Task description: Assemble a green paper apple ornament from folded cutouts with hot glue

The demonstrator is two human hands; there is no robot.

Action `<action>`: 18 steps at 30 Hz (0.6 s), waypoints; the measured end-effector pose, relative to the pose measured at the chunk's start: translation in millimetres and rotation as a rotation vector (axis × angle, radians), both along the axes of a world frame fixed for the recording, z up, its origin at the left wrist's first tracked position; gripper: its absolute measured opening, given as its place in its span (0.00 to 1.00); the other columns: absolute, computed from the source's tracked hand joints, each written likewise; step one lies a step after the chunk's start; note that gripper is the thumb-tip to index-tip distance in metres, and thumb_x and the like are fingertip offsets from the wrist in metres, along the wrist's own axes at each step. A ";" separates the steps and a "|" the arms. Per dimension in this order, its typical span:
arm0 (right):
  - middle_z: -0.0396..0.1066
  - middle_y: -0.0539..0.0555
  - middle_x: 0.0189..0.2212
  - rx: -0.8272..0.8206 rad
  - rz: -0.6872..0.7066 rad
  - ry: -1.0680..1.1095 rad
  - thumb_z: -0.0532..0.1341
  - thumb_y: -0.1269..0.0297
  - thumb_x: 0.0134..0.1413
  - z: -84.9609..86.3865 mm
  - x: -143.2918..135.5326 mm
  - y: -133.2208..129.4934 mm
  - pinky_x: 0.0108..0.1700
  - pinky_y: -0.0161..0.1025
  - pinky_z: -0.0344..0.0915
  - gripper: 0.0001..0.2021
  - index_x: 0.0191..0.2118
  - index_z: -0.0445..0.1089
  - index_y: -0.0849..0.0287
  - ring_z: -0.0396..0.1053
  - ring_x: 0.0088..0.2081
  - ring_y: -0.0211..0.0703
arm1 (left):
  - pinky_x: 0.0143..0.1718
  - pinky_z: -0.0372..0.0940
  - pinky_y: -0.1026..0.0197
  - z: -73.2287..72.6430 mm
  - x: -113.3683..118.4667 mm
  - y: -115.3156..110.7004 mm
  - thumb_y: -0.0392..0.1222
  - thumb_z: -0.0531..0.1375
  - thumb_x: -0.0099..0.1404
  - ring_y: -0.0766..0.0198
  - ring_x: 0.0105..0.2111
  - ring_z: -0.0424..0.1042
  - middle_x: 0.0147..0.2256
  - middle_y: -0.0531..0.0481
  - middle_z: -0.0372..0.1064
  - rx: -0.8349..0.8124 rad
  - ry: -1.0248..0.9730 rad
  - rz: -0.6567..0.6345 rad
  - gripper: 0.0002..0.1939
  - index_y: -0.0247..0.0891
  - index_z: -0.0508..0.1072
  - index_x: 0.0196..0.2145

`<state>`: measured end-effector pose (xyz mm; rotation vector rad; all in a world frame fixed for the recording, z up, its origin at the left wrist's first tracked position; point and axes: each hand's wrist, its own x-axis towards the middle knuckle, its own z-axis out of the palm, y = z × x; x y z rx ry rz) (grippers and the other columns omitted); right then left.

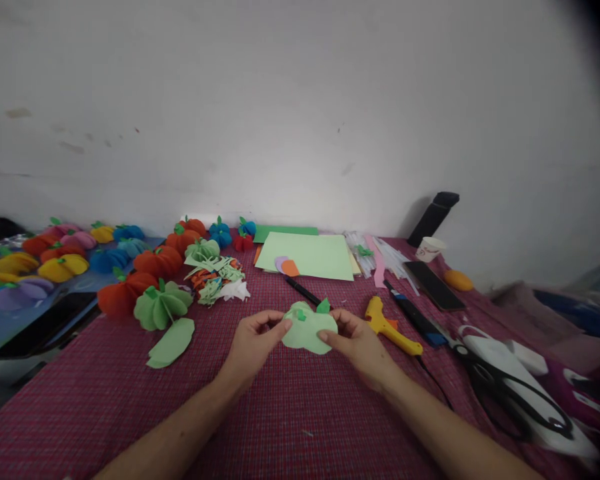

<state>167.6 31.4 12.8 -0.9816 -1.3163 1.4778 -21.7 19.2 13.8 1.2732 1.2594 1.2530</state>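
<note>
Cutout (307, 337), pale green, over the bench (285, 420), between left hand (256, 340), which pinches its left edge, and right hand (363, 343), pinching its right.

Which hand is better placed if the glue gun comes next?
Probably the right hand: the yellow glue gun lies just beside it, while the left hand is farther off. Both hold the green paper.
</note>
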 end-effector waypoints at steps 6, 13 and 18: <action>0.66 0.46 0.24 0.012 0.022 -0.011 0.66 0.60 0.41 -0.3 -0.6 -1.3 0.30 0.34 0.61 0.12 0.30 0.64 0.59 0.63 0.26 0.34 | 0.28 0.62 0.65 0.9 1.3 -1.0 0.47 0.61 0.52 0.66 0.25 0.66 0.25 0.51 0.71 0.001 -0.037 -0.002 0.12 0.35 0.74 0.28; 0.67 0.46 0.25 0.002 0.018 0.010 0.66 0.61 0.40 2.6 -0.3 -1.6 0.31 0.33 0.61 0.12 0.30 0.65 0.59 0.63 0.26 0.34 | 0.32 0.63 0.63 -5.4 -0.6 0.7 0.46 0.61 0.53 0.64 0.31 0.67 0.33 0.48 0.71 0.008 0.002 -0.025 0.15 0.35 0.71 0.37; 0.67 0.46 0.25 -0.016 0.023 0.047 0.67 0.62 0.39 8.2 0.7 -4.4 0.31 0.33 0.60 0.12 0.29 0.64 0.59 0.63 0.26 0.33 | 0.39 0.62 0.60 -3.3 2.6 0.4 0.39 0.65 0.48 0.61 0.42 0.66 0.47 0.44 0.65 -0.057 -0.171 -0.168 0.39 0.41 0.53 0.56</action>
